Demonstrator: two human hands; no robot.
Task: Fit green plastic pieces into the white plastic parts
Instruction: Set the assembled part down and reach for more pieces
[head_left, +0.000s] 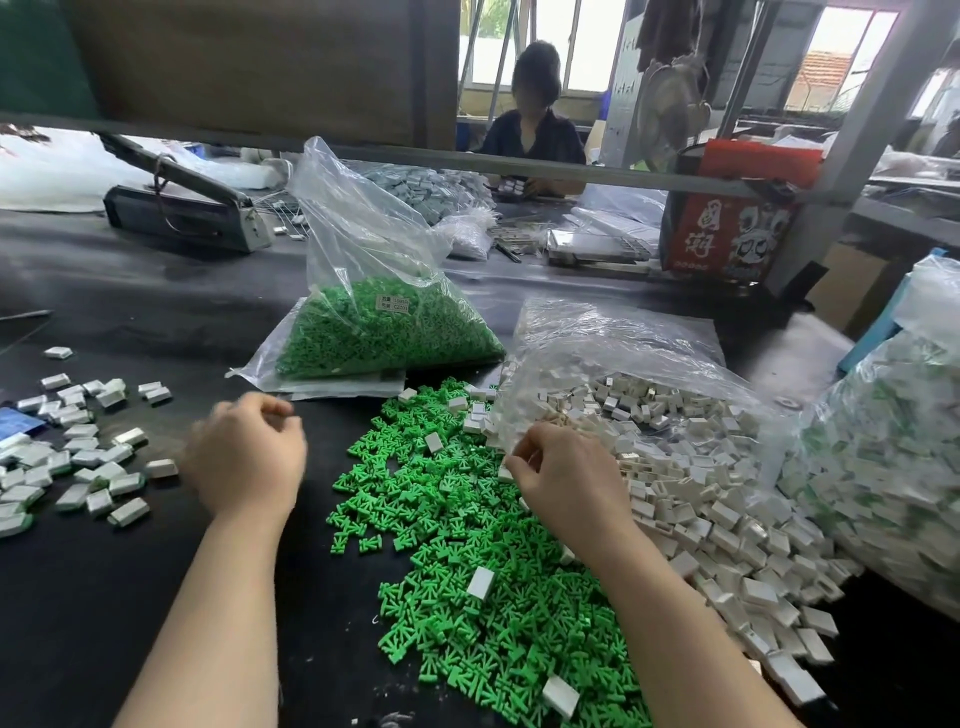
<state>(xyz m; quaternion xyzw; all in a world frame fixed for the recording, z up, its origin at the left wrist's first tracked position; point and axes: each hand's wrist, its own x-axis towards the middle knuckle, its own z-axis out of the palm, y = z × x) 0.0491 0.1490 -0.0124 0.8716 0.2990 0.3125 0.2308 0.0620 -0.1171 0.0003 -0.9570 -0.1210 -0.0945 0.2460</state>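
Observation:
A loose heap of green plastic pieces (467, 561) covers the black table in front of me. To its right spills a heap of white plastic parts (727, 519) out of a clear bag. My right hand (566, 478) hovers at the border of both heaps, fingers curled on a small white part at its tips. Blurred, my left hand (244, 452) floats over bare table left of the green heap, fingers loosely curled; I cannot see anything in it. Finished white parts with green inside (78, 457) lie scattered at the left.
A clear bag of green pieces (384, 322) stands behind the heap. A big bag of assembled parts (893, 457) sits at the right edge. A bag sealer (182, 202) lies at the back left, a red carton (727, 228) back right. Another person sits across the table.

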